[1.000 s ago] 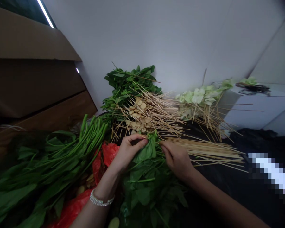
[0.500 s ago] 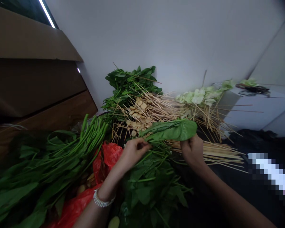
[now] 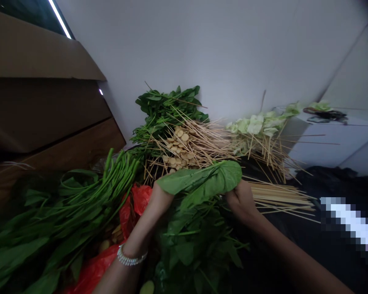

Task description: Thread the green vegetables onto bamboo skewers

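Observation:
Between my two hands a long green vegetable leaf [image 3: 207, 179] is stretched out, slightly folded along its length. My left hand [image 3: 163, 195], with a beaded bracelet on its wrist, is closed at the leaf's left end; the leaf partly covers the fingers. On the other side my right hand [image 3: 243, 199] pinches the leaf's right end, fingertips hidden behind it. Directly below lies a pile of loose leafy greens [image 3: 196, 241]. Bare wooden skewers [image 3: 282, 197] lie in a bundle just right of my right hand.
Skewered pale round slices [image 3: 180, 141] are heaped ahead, with a stack of greens [image 3: 171, 104] behind against the wall. Cabbage skewers [image 3: 256, 124] lie farther right. Long-stemmed greens [image 3: 49, 220] and a red plastic bag [image 3: 98, 265] are at left, beside a cardboard box [image 3: 43, 110].
My left hand has moved slightly left and up to the leaf's left end. My right hand has come a little left and lower, and the leaf is now spread wider.

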Action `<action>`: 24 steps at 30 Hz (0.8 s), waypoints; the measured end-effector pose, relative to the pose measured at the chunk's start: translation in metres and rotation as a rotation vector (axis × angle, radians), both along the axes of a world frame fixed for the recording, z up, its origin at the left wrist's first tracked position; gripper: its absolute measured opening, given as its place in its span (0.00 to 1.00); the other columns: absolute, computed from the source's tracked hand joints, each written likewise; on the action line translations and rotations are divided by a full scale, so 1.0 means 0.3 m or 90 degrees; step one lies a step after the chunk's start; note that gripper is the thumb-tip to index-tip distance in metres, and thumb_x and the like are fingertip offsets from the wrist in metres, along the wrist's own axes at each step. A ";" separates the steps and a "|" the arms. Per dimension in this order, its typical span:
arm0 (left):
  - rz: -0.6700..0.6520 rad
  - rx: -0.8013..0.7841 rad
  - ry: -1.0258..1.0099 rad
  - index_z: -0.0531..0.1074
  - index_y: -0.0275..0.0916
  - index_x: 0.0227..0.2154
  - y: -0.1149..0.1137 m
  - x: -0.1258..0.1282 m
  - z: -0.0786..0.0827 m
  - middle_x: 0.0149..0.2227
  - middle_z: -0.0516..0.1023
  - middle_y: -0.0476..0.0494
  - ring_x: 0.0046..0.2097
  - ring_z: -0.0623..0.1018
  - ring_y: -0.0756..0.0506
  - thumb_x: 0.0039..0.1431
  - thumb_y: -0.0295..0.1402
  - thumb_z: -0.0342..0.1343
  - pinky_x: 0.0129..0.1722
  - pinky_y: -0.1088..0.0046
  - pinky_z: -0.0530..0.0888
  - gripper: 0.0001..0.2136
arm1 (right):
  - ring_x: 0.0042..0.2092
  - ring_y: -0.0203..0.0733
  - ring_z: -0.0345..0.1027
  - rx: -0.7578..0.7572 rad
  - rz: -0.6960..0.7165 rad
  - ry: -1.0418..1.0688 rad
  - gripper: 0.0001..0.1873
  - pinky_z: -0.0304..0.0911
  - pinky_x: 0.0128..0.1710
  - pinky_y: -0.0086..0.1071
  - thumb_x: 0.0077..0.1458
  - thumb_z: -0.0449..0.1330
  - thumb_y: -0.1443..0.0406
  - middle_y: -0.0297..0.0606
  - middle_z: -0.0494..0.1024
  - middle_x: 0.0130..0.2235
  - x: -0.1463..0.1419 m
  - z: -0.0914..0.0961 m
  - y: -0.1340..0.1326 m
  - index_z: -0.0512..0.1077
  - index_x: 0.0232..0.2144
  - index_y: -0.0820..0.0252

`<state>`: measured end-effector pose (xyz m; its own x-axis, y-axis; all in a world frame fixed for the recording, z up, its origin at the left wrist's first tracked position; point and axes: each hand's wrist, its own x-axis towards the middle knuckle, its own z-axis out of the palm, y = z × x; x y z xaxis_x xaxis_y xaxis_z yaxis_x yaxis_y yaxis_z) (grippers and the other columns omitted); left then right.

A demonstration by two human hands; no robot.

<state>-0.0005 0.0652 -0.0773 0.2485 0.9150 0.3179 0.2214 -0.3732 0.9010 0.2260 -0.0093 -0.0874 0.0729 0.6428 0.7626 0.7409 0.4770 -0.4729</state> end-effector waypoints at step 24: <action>0.015 -0.299 -0.361 0.80 0.37 0.27 0.002 0.000 0.040 0.23 0.80 0.49 0.24 0.74 0.53 0.31 0.38 0.74 0.26 0.78 0.70 0.17 | 0.30 0.40 0.69 -0.133 0.106 -0.096 0.10 0.59 0.30 0.30 0.58 0.47 0.72 0.36 0.74 0.27 -0.060 -0.008 -0.021 0.67 0.31 0.58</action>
<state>-0.0005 0.0657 -0.0654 0.1415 0.9893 -0.0350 -0.3223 0.0795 0.9433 0.2079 -0.0156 -0.0898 -0.1505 0.7805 0.6067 0.7296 0.5019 -0.4646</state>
